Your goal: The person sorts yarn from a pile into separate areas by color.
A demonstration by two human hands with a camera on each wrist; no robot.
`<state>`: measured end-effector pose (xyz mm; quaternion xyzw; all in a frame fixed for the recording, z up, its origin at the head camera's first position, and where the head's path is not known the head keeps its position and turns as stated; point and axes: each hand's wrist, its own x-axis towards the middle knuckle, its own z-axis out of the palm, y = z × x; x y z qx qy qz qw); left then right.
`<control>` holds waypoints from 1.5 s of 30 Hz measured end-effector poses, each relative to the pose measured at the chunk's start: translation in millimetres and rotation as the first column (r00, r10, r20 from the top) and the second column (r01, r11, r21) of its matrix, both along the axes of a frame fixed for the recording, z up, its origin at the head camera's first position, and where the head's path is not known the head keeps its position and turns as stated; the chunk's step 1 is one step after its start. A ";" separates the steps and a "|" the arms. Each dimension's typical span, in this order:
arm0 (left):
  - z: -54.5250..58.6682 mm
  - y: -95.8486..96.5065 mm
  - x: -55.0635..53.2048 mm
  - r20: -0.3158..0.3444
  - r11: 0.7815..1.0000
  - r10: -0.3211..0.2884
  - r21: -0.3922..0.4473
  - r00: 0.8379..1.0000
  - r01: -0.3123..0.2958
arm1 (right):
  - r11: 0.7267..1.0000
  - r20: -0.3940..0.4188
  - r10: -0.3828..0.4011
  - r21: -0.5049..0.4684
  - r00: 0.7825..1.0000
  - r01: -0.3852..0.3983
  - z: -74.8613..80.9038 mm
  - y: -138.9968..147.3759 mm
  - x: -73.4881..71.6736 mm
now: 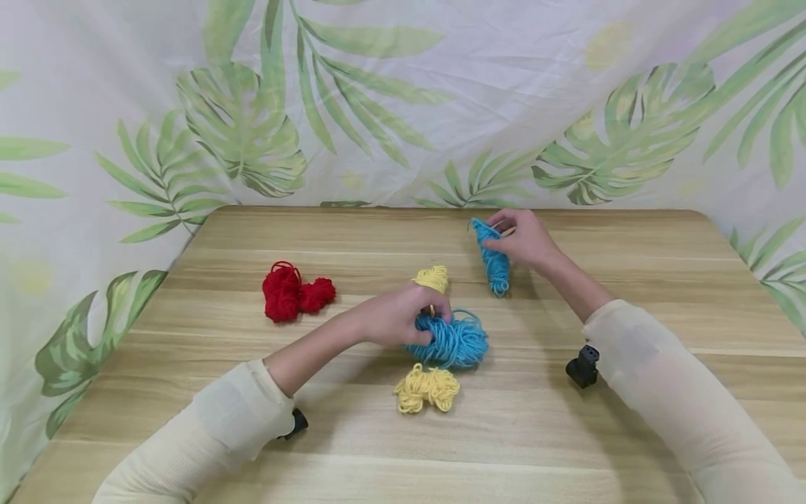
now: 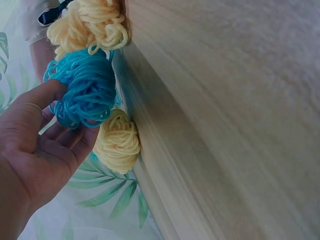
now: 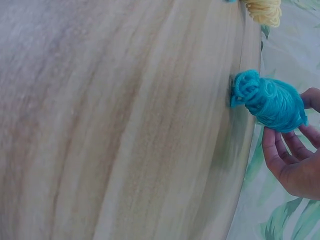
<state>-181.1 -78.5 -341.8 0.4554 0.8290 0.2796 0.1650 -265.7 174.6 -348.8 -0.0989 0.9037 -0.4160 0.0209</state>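
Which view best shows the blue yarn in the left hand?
Left wrist: the blue yarn is large there, gripped by the left hand. The head view shows it smaller, partly covered; the right wrist has only a blue sliver, possibly it.

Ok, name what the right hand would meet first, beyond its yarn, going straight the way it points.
Probably the leafy backdrop, beyond the blue yarn in the right hand; depth is unclear.

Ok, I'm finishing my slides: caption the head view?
Left hand and right hand each grip blue yarn; yellow yarn and red yarn lie nearby.
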 end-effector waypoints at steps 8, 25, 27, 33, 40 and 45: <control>2.1 -1.6 -0.9 -0.007 1.000 0.016 0.013 1.000 -0.016 | 1.000 -0.004 -0.014 0.006 1.000 0.014 -4.9 -1.4 -4.1; 7.4 -7.3 -3.8 -0.036 0.994 0.055 0.099 0.998 -0.051 | 0.999 0.052 -0.044 -0.017 0.998 0.045 -8.2 -4.1 -14.9; 7.8 -7.6 -4.2 -0.032 0.992 0.056 0.116 0.998 -0.052 | 0.999 0.057 -0.047 -0.020 0.997 0.049 -8.6 -4.4 -16.2; 9.2 -8.8 -6.4 -0.012 0.983 0.074 0.170 0.997 -0.071 | 0.998 0.058 -0.049 -0.033 0.997 0.051 -8.9 -4.7 -20.2; 11.0 -10.1 -10.7 -0.007 0.977 0.116 0.181 0.993 -0.113 | 0.998 0.053 -0.051 -0.017 0.997 0.052 -8.7 -6.1 -22.5; 12.0 -11.5 -13.8 -0.019 0.971 0.139 0.198 0.990 -0.132 | 0.998 0.060 -0.059 -0.016 0.996 0.060 -9.2 -7.3 -24.2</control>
